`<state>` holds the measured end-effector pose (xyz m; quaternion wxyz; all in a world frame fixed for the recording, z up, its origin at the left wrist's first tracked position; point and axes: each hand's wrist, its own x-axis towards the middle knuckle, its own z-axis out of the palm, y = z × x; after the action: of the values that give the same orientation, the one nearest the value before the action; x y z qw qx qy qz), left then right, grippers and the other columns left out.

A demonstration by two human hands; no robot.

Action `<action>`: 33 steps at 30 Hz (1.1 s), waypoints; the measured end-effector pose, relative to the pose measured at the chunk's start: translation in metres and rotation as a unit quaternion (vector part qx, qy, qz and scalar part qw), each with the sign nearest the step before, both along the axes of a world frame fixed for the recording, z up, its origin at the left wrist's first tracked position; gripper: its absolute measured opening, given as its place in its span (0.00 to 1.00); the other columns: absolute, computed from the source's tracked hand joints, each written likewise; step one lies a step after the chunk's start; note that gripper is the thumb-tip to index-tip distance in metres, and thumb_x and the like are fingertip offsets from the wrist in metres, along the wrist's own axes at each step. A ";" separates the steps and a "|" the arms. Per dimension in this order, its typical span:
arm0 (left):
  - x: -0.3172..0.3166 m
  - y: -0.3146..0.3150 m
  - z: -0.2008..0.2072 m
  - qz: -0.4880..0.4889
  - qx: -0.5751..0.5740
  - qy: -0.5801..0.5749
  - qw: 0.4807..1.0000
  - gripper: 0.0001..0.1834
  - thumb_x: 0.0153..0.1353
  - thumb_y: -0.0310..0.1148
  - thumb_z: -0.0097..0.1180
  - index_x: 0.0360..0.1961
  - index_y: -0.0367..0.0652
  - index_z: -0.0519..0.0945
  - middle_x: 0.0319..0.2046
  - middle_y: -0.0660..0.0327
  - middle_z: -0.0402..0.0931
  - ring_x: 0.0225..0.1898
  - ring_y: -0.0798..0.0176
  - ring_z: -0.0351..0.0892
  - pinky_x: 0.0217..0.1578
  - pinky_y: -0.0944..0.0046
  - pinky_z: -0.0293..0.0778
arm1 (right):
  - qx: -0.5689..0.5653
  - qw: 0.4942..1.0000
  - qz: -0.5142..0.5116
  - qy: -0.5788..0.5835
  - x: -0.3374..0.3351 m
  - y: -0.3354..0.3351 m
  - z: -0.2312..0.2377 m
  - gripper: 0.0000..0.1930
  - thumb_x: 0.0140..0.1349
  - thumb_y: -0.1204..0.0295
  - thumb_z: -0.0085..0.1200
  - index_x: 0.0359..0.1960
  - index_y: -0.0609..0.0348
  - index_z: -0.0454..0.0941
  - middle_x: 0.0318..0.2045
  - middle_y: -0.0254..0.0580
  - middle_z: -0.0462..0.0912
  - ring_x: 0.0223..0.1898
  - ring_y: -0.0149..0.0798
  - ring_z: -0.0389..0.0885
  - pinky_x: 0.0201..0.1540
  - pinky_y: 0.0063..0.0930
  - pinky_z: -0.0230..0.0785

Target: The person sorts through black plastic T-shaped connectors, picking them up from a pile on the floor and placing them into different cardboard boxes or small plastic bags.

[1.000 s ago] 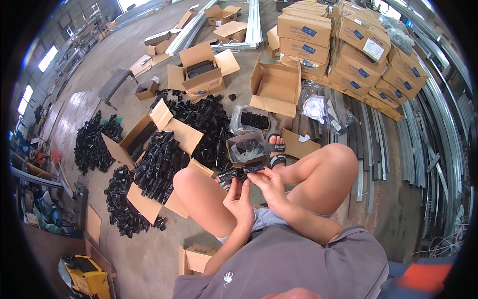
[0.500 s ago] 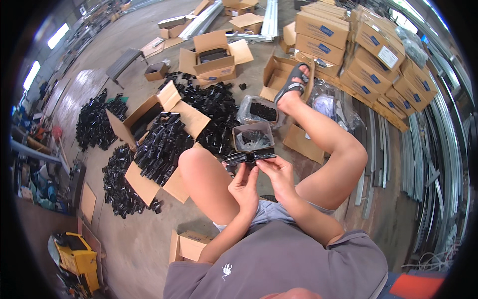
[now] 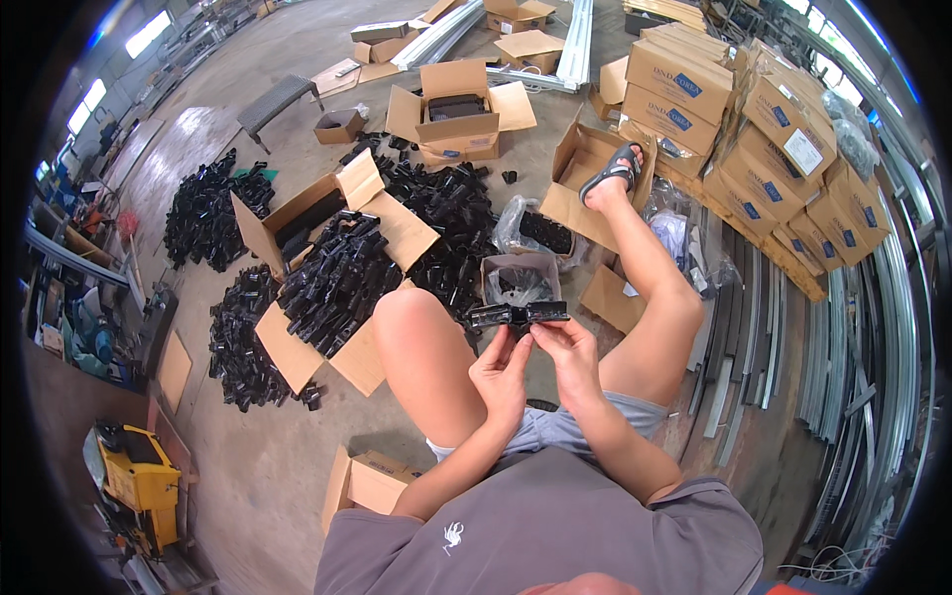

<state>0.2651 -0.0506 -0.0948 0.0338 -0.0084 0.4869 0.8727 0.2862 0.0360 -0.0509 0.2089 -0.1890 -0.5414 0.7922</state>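
Between my knees, my left hand [image 3: 501, 382] and my right hand [image 3: 567, 362] are closed on a glossy black bracket-like part [image 3: 493, 316]. It is long and lies crosswise, with a notch at its middle. My left fingers pinch it from below, left of the middle; my right thumb and fingers grip it just right of the middle. Whether it is one piece or two joined ones, I cannot tell. Just beyond it stands a small cardboard box [image 3: 548, 266] lined with a clear plastic bag [image 3: 516, 286]. Similar black parts lie in a heap [image 3: 337, 283] over an open carton [image 3: 405, 230] on the left.
More black parts form piles on the floor [image 3: 218, 213]. An open box [image 3: 458, 127] stands farther off. My sandalled foot [image 3: 613, 177] rests at a flattened carton [image 3: 570, 203]. Stacked cartons [image 3: 674, 89] and long metal profiles [image 3: 739, 367] fill the right; a yellow machine [image 3: 144, 486] stands lower left.
The view has shifted, so the surroundings appear farther right. My right knee has moved inward a little. Both hands keep their hold on the black part.
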 end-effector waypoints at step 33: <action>-0.103 0.064 0.029 -0.001 -0.005 -0.141 0.990 0.28 0.61 0.19 0.63 0.62 0.27 0.71 0.54 0.50 0.79 0.54 0.66 0.78 0.57 0.69 0.72 | 0.089 0.996 -0.028 0.001 -0.117 0.065 -0.013 0.08 0.62 0.80 0.62 0.42 0.68 0.84 0.38 0.37 0.85 0.36 0.25 0.81 0.38 0.19 0.76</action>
<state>0.1617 0.0131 -0.0656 0.1026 -0.1306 0.4820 0.8603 0.1696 0.1014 -0.0642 0.2474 -0.1836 -0.6041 0.7350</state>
